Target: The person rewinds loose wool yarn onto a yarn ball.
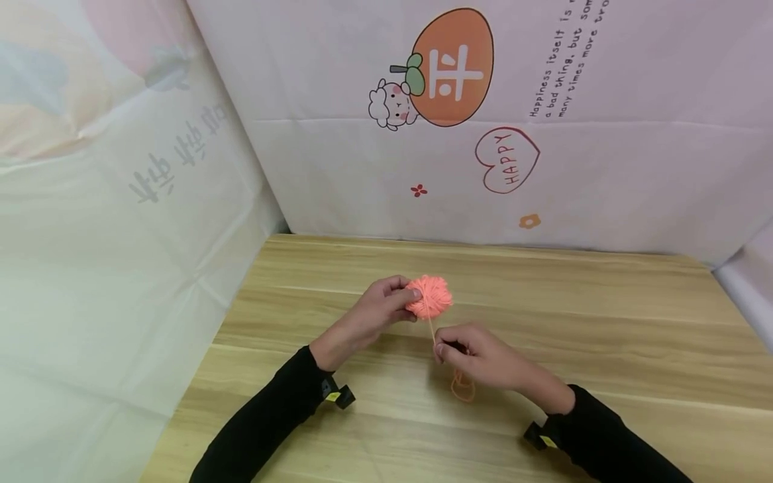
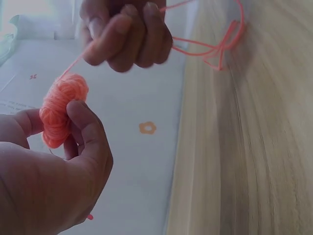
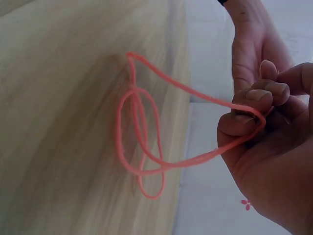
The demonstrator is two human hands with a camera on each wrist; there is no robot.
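Note:
A coral-pink ball of yarn (image 1: 432, 297) is gripped between the thumb and fingers of my left hand (image 1: 386, 306), raised over the table. From the ball a taut strand of yarn (image 1: 431, 330) runs down to my right hand (image 1: 477, 355), whose curled fingers pinch it. Loose loops of the same yarn (image 3: 142, 169) trail from the right fist toward the wood. In the left wrist view the ball (image 2: 63, 107) shows strands wound round its middle, and the right fist (image 2: 128, 39) is just above it. The ball is hidden in the right wrist view.
A wood-grain table (image 1: 290, 416) lies under both hands. Behind it hangs a white printed cloth (image 1: 338, 181), and another pale cloth (image 1: 90, 302) covers the left side. Small black wrist cameras (image 1: 345, 397) stick out from both dark sleeves.

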